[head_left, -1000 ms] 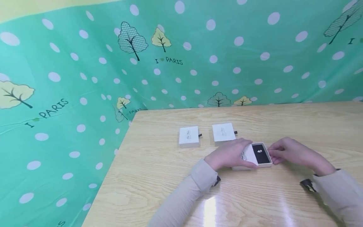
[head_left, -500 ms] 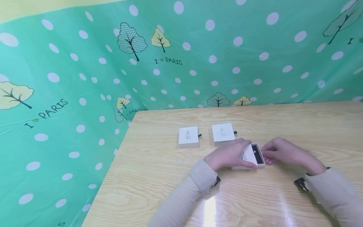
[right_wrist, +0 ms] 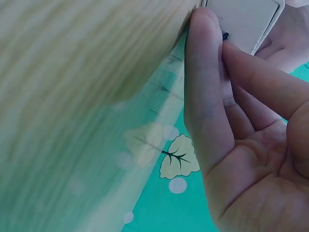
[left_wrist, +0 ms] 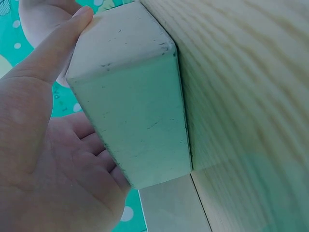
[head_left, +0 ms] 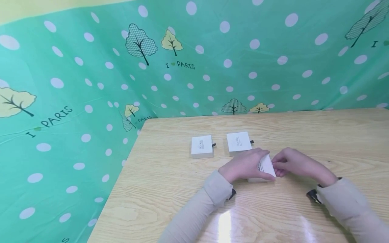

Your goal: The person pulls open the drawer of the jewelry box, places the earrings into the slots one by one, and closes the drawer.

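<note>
White box: closing step, apparently; left grip holds it; right grip at tab, pinch unconfirmed; release seems due.

- Green cloth, upper centre: "I", heart sign, "PARIS", in dark capitals.
- Green cloth, left side: same marking, set at a slant.
- Green cloth, corner behind table: smaller "PARIS".
- Green cloth, upper right: "I"; remainder cut off.
- Left rear box, right rear box, front box: dark script on top faces, too small to read reliably.
</note>
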Available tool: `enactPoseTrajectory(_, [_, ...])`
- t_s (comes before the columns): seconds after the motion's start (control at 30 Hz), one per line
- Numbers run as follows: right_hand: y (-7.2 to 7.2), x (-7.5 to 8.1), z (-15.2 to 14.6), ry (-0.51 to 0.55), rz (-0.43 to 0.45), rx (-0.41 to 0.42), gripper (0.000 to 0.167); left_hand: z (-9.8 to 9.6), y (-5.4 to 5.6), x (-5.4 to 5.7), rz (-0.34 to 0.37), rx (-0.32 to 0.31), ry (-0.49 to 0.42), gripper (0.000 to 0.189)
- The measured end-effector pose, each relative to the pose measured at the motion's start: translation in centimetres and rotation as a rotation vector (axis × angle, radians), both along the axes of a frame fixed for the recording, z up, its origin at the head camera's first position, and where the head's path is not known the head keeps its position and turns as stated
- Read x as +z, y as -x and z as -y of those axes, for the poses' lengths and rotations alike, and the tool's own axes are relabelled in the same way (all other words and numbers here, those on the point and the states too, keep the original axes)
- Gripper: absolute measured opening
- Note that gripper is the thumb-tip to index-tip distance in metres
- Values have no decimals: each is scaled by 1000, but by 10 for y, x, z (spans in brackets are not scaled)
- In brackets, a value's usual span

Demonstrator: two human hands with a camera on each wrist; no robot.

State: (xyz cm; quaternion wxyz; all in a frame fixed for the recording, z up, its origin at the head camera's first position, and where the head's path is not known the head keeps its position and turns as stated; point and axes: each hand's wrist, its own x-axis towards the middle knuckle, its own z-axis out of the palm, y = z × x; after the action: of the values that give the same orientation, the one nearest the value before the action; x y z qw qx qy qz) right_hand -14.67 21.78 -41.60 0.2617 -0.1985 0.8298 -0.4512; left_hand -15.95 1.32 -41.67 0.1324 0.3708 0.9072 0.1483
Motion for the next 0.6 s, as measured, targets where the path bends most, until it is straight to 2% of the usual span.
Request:
enactPoseTrajectory(0.13, [0, -1, -1, 2, -5, 3, 18, -1, 0, 0, -4, -1, 1, 91])
enactPoseTrajectory(0.27, [-1, -2, -4, -16, -49, 12, 17, -2, -1, 0, 2, -3, 2, 91])
enactPoseTrajectory(0.47, [-4, 2, -7, -129, -220, -25, 16, 0, -1, 2, 33, 2, -15, 89])
enactPoseTrajectory(0.6, [-6, 7, -4, -166, -314, -80, 26, 2, 0, 2, 35, -13, -39, 84])
